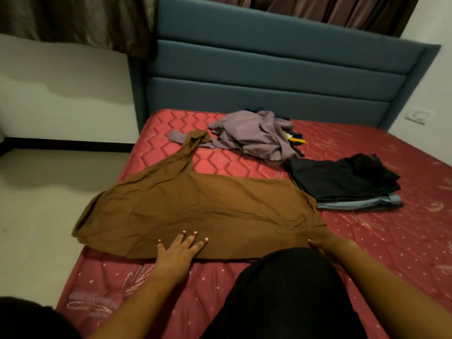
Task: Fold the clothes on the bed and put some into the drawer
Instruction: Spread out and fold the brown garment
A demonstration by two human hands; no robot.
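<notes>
brown garment (195, 211) spread flat on mattress (391, 241)

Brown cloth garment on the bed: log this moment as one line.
left hand: flat on brown cloth garment | right hand: at its near right corner | garment: spread out

My room is dim and everything looks soft, slightly blurred. Left of the headboard (269, 94) broad shadows smudge the wall (61, 94), and its edges bow.

free: right mattress (403, 236) | obstacles: mauve heap (254, 135), black stack (342, 179)
</notes>
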